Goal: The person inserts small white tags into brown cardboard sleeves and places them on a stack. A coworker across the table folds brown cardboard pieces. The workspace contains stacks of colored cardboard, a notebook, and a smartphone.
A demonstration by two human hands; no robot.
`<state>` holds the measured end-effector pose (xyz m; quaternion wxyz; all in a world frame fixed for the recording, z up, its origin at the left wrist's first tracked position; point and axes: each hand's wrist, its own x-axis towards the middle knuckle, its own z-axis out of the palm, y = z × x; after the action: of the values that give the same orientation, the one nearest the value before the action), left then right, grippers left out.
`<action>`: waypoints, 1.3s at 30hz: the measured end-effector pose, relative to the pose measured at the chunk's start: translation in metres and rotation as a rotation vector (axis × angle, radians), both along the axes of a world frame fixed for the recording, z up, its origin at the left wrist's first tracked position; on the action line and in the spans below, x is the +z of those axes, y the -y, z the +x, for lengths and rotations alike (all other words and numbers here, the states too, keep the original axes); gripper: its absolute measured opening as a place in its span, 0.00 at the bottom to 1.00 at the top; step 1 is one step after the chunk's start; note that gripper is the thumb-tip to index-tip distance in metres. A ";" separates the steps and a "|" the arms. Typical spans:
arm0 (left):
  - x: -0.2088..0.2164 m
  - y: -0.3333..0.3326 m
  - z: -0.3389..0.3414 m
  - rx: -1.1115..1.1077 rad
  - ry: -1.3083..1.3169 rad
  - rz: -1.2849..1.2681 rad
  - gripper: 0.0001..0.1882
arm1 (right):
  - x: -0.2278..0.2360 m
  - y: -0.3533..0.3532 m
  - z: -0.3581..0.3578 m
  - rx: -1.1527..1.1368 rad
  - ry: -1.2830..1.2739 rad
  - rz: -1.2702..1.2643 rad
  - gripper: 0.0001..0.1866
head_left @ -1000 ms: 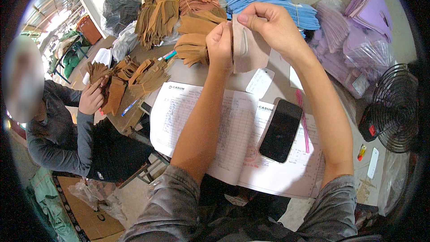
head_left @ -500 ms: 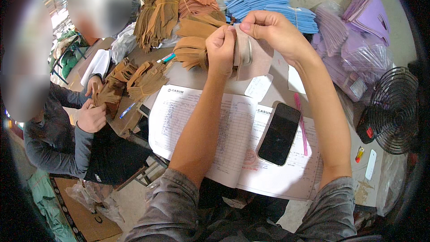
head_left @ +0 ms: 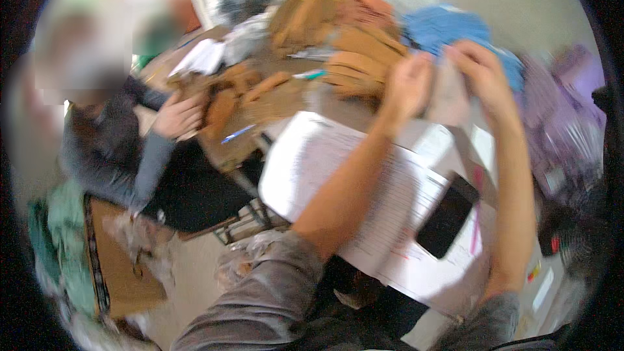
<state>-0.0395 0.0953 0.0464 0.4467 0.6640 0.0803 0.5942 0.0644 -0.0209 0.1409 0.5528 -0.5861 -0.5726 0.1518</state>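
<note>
On the open book (head_left: 304, 169) lies the phone (head_left: 446, 218), perhaps weighting its pages. Beyond, the left hand (head_left: 411, 88) and right hand (head_left: 485, 77), fingers curled in, pinch a pink piece (head_left: 450, 97) between them, apparently keeping it spread; blur hides the exact grip. Blue sheets (head_left: 447, 29) sit behind.

Blur smears the left hand (head_left: 408, 86), the right hand (head_left: 486, 77) and the pale piece (head_left: 450, 101) between them, its edges indistinct.

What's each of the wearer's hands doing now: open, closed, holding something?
Left hand: closed, holding the pale pinkish-beige flat piece at its left edge.
Right hand: fingers closed on that piece's top; exact grip blurred.
</note>
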 end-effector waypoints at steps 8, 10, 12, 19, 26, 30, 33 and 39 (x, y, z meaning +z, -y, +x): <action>0.004 0.020 0.000 -0.606 -0.065 0.059 0.25 | 0.000 -0.001 0.052 -0.149 -0.223 0.108 0.10; 0.004 0.025 0.001 -0.576 -0.074 0.133 0.31 | -0.002 0.001 0.068 -0.094 -0.178 0.051 0.10; 0.006 0.027 0.002 -0.490 -0.144 0.191 0.37 | -0.004 0.001 0.081 -0.057 -0.143 0.032 0.11; 0.015 0.025 -0.010 -0.411 -0.333 0.185 0.37 | -0.008 -0.010 0.089 -0.082 0.014 0.173 0.09; 0.006 0.022 0.000 -0.209 -0.190 0.281 0.36 | -0.002 -0.001 0.067 -0.076 0.160 0.177 0.09; 0.000 0.020 0.003 -0.326 -0.250 0.148 0.39 | -0.002 -0.001 0.061 -0.053 0.193 0.120 0.10; -0.001 0.020 0.001 -0.283 -0.255 0.189 0.38 | -0.006 -0.004 0.060 -0.107 0.234 0.143 0.11; -0.002 0.019 0.001 -0.197 -0.241 0.262 0.34 | -0.012 -0.007 0.065 -0.057 0.211 0.106 0.12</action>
<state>-0.0385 0.0759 0.0440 0.3998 0.7873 -0.0103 0.4693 0.1297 -0.0139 0.1294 0.5237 -0.5848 -0.6180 0.0431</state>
